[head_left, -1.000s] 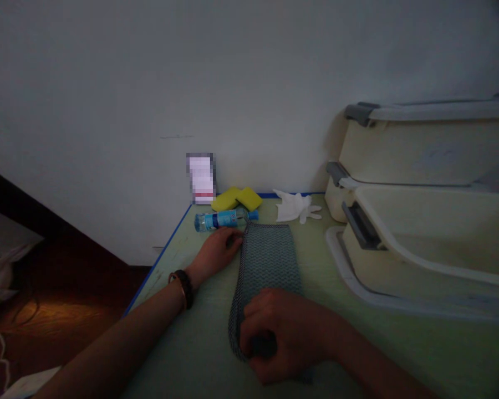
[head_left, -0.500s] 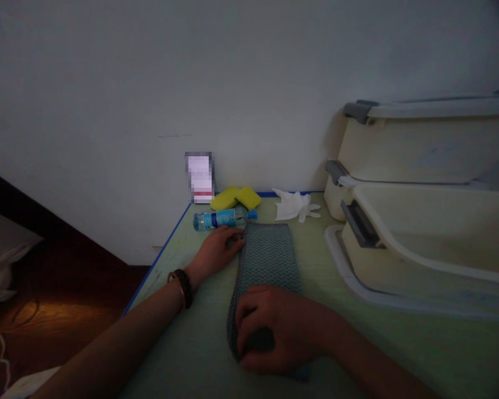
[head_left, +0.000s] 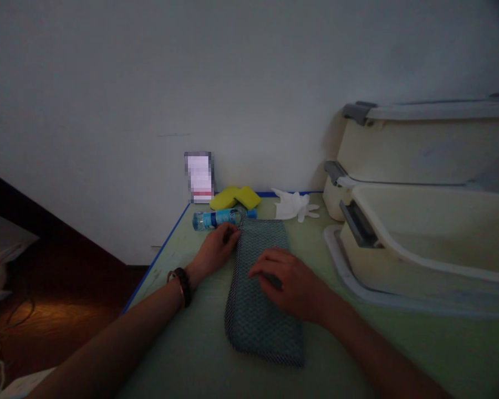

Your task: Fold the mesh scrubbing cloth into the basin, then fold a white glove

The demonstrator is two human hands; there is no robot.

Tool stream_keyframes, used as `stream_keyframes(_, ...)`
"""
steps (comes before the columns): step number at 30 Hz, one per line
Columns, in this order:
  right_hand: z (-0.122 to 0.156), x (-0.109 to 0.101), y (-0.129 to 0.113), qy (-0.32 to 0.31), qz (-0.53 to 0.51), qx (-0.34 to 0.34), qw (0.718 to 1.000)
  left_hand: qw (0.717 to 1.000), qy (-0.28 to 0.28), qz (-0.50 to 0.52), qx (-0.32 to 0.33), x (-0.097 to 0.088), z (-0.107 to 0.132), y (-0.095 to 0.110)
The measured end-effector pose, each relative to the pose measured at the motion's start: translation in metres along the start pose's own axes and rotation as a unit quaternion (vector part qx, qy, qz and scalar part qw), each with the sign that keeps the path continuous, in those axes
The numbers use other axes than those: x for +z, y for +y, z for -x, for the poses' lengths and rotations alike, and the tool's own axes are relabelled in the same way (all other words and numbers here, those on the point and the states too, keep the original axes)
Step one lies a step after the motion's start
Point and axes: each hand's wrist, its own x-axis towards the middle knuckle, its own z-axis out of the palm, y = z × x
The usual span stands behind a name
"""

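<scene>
A blue-green patterned cloth [head_left: 258, 321] with a dark checked border lies folded into a long strip on the table, pointing away from me. My left hand [head_left: 219, 244] is at its far left edge, thumb and fingers pinched at the corner. Over the middle of the strip is my right hand [head_left: 289, 282], fingers bent and thumb apart from them, with nothing visible between. Whether its fingertips touch the cloth I cannot tell. A water bottle [head_left: 218, 219] with a blue label and cap lies on its side just beyond my left hand.
Behind the bottle lie yellow cloths [head_left: 235, 198], beside a propped phone [head_left: 199, 177] with a blurred screen. A white glove [head_left: 293, 205] rests by the wall. Pale storage bins with grey latches [head_left: 361, 224] fill the right side. The table's blue edge [head_left: 156, 257] runs along the left.
My right hand has moved from the cloth's near left corner up and away to above its middle. The near end now lies flat in view. My left hand shifted slightly.
</scene>
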Motion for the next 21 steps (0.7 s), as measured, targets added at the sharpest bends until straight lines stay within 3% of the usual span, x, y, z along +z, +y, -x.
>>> stream_keyframes(3, -0.001, 0.002, 0.011, 0.079, 0.054, 0.073, 0.993, 1.0, -0.003, 0.007, -0.007, 0.0, 0.0, 0.0)
stream_keyframes(6, 0.001, 0.006, 0.024, 0.127, 0.148, 0.162, 0.967, 1.0, 0.003, -0.011, -0.01, 0.0, 0.001, 0.0)
stream_keyframes(11, 0.005, 0.009, 0.04, 0.105, 0.242, 0.255, 0.93, 0.991, 0.016, -0.134, 0.024, 0.0, 0.005, 0.0)
stream_keyframes(16, 0.003, 0.009, 0.042, 0.12, 0.17, 0.257, 0.944, 0.98, 0.003, -0.194, 0.05, 0.0, 0.007, 0.001)
stream_keyframes(19, -0.001, 0.012, 0.043, 0.172, 0.056, 0.256, 0.95, 0.979, -0.006, -0.198, 0.049, 0.0, 0.007, 0.001)
stream_keyframes(21, -0.002, 0.013, 0.042, 0.204, -0.039, 0.274, 0.939, 0.979, -0.008, -0.198, 0.049, 0.0, 0.007, 0.001)
